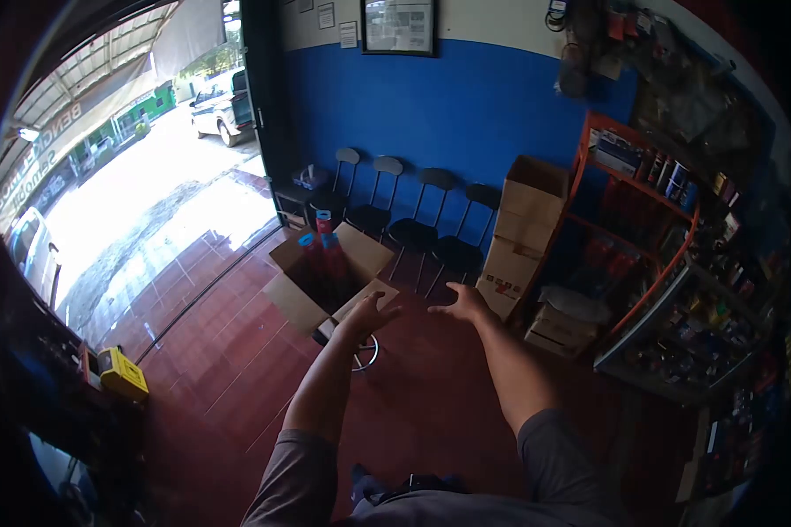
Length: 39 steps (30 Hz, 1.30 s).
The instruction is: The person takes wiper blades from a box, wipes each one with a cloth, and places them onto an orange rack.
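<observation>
My left hand (369,314) is stretched forward, fingers apart and holding nothing. It overlaps the near flap of an open cardboard box (292,303) in this view. Inside that box stand several red bottles (330,259) with blue caps, one rising above the rest. The box rests on a stool (366,354) with a round metal ring, mostly hidden beneath it. Level with the left, my right hand (461,304) reaches out with its fingers spread, bare of any object. A gap separates the two hands, with red floor tiles showing between them.
Black folding chairs (419,230) line the blue wall. To the right are stacked cardboard boxes (523,233), an orange shelf (580,167) of bottles and a glass display case (677,329). A yellow case (123,375) sits at left, near the wide doorway.
</observation>
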### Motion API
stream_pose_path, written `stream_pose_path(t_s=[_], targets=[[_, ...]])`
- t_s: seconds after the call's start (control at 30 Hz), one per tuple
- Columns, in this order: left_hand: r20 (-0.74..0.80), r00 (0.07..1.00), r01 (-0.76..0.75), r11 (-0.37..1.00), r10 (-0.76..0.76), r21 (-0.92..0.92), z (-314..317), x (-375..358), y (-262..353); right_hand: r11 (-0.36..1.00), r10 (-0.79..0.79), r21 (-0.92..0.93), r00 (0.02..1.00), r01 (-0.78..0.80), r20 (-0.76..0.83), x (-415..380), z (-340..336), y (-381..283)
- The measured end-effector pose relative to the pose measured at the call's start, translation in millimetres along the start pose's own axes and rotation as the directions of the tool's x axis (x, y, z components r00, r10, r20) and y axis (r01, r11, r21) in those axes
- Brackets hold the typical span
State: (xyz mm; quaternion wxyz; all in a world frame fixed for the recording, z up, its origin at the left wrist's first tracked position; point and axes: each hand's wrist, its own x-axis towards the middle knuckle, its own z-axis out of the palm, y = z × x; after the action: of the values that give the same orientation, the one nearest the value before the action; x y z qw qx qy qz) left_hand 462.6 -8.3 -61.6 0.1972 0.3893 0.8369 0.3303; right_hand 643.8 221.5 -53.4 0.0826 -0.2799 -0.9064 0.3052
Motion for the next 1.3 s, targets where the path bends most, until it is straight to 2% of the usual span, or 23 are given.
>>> stream_pose_path(t_s=[0.07,0.13,0.17,0.2,0.27,0.3,0.4,0.47,0.5,0.63,0.7,0.77,0.9,0.97,1.07,1.1,1.13,1.2,1.27,1.3], targets=[[-0.010,0.999,0.045,0.999,-0.045,0.000,-41,-10,-49,0.996,-0.092,0.001,0.995,0.092,0.034,30,41,-43],[0.016,0.975,0.221,0.969,-0.221,-0.111,-85,-35,-80,0.990,-0.130,0.070,0.987,0.123,0.096,47,68,-103],[0.013,0.975,0.221,0.966,-0.222,-0.135,-107,-45,-94,0.982,-0.149,0.135,0.979,0.130,0.139,53,82,-130],[-0.026,0.978,0.204,0.977,-0.206,-0.055,-120,-40,-126,0.981,-0.159,0.134,0.976,0.140,0.147,67,103,-149],[-0.083,0.970,0.228,0.973,-0.229,-0.021,-147,-38,-174,0.988,-0.153,0.001,0.981,0.154,0.115,92,140,-185],[-0.085,0.968,0.234,0.972,-0.235,-0.023,-161,-37,-190,0.982,-0.185,0.048,0.975,0.180,0.120,101,154,-197],[-0.149,0.956,0.252,0.967,-0.254,-0.036,-194,-36,-227,0.974,-0.228,0.035,0.966,0.225,0.120,126,187,-227],[-0.141,0.952,0.254,0.958,-0.272,-0.133,-215,-33,-246,0.979,-0.205,0.045,0.966,0.200,0.161,142,209,-234],[-0.148,0.958,0.227,0.966,-0.245,-0.127,-218,-21,-273,0.980,-0.197,0.061,0.968,0.189,0.159,159,228,-226],[-0.137,0.956,0.249,0.965,-0.258,-0.086,-262,0,-309,0.991,-0.126,0.055,0.981,0.119,0.150,212,264,-216],[-0.074,0.962,0.250,0.956,-0.264,-0.155,-281,15,-327,0.995,-0.101,0.038,0.985,0.097,0.140,245,285,-204],[-0.098,0.956,0.258,0.952,-0.276,-0.165,-299,35,-345,0.998,-0.028,0.057,0.996,0.033,-0.087,290,312,-188],[-0.102,0.946,0.292,0.946,-0.307,-0.143,-337,88,-392,0.991,0.098,0.108,0.982,-0.081,-0.160,347,333,-186],[-0.091,0.938,0.319,0.935,-0.335,-0.155,-348,117,-408,0.987,0.089,0.157,0.953,-0.045,-0.289,375,355,-180],[-0.115,0.950,0.265,0.944,-0.290,-0.195,-351,165,-415,0.981,0.190,0.047,0.916,-0.186,-0.352,373,356,-202],[-0.132,0.963,0.214,0.964,-0.235,-0.158,-350,177,-406,0.976,0.216,0.045,0.912,-0.214,-0.349,366,352,-209],[-0.103,0.967,0.217,0.964,-0.234,-0.157,-348,189,-395,0.977,0.213,0.039,0.920,-0.212,-0.328,357,338,-225],[0.011,0.991,0.137,0.986,-0.137,-0.092,-341,216,-375,0.971,0.233,0.034,0.920,-0.235,-0.315,348,332,-236],[0.068,0.993,0.106,0.991,-0.100,-0.084,-320,246,-363,0.988,0.101,0.146,0.935,-0.054,-0.340,345,331,-236],[0.134,0.990,0.054,0.992,-0.039,-0.111,-308,256,-355,0.989,0.014,0.135,0.873,0.059,-0.487,348,328,-244]])
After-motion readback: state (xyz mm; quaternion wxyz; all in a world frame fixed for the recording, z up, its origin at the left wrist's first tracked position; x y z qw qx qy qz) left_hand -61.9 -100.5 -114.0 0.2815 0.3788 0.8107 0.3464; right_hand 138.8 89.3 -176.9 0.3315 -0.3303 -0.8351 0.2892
